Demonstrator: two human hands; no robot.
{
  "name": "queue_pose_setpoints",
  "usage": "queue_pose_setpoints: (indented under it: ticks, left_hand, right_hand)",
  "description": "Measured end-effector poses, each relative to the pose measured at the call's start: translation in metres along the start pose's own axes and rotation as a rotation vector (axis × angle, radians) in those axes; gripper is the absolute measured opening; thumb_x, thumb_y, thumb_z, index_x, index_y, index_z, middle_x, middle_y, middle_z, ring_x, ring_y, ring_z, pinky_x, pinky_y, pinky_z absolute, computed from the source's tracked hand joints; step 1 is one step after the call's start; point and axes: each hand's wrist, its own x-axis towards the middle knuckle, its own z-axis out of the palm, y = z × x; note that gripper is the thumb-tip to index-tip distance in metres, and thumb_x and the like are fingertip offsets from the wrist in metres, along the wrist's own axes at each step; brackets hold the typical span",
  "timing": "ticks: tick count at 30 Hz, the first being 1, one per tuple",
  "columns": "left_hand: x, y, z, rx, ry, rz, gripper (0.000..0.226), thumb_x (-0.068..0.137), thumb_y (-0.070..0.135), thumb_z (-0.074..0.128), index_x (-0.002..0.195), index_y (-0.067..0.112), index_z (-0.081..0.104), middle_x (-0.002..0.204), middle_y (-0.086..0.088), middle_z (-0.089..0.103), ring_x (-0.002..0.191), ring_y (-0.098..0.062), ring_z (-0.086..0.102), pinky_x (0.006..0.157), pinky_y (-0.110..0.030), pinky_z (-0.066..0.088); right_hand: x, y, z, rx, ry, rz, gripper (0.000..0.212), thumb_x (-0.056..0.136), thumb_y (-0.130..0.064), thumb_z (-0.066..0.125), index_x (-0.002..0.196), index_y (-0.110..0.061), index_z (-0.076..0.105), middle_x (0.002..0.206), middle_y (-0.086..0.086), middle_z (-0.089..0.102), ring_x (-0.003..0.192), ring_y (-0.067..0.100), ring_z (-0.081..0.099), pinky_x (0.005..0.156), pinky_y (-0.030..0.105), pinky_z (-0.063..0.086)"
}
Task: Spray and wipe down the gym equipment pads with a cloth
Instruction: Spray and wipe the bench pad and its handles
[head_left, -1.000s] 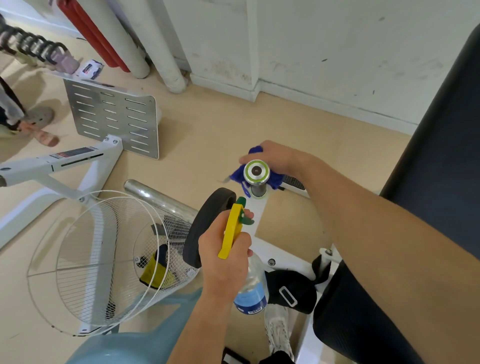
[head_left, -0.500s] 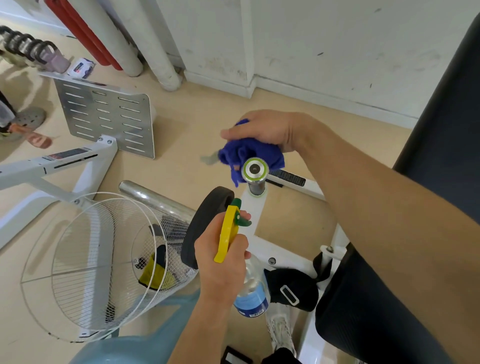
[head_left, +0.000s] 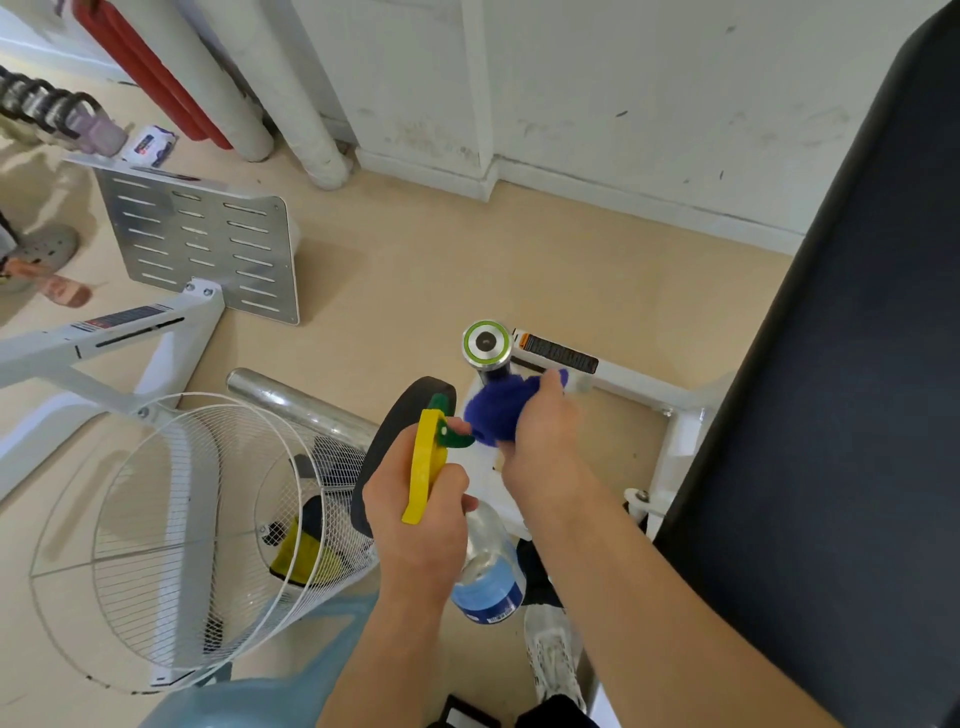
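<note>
Overspray is worrying me: my left hand (head_left: 415, 525) is gripping the spray bottle (head_left: 487, 569), nozzle (head_left: 456, 439) just beside my right hand (head_left: 540, 441), which is clutching the cloth (head_left: 491, 410).

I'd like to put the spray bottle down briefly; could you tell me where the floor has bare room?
Widest bare floor: between the slotted metal plate, the wall skirting and the green-ringed post end. Crowded: nearer you, around the wire fan guard, black roller pad and white frame.
</note>
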Motion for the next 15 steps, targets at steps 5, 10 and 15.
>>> queue_pose_setpoints:
  ticks: [5,10,15]
  left_hand:
    - [-0.002,0.003,-0.004,-0.021,0.040,0.013,0.030,0.070,0.003,0.050,0.084,0.016,0.072,0.059,0.003,0.059,0.053,-0.015,0.051,0.049,-0.022,0.052]
    - [-0.008,0.008,-0.008,0.003,0.040,0.034,0.029,0.069,0.004,0.051,0.082,0.021,0.071,0.057,0.010,0.057,0.051,-0.010,0.050,0.048,-0.021,0.050]
    - [-0.010,0.007,-0.012,0.032,0.031,0.037,0.031,0.070,0.005,0.051,0.083,0.024,0.071,0.064,0.012,0.063,0.053,-0.011,0.055,0.050,-0.022,0.053]
  right_hand:
    - [-0.040,-0.020,0.012,0.162,-0.241,0.126,0.021,0.103,-0.008,0.039,0.118,-0.008,0.054,0.095,0.017,0.061,0.054,0.019,0.049,0.044,0.021,0.038]
    - [-0.058,-0.024,0.011,0.240,-0.368,0.209,0.038,0.102,-0.003,0.041,0.139,0.006,0.045,0.144,0.025,0.048,0.104,0.031,0.064,0.063,0.032,0.059]
    - [-0.051,-0.015,-0.009,0.256,-0.241,0.175,0.031,0.098,-0.013,0.047,0.125,-0.004,0.057,0.123,0.024,0.064,0.094,0.039,0.065,0.054,0.039,0.060]
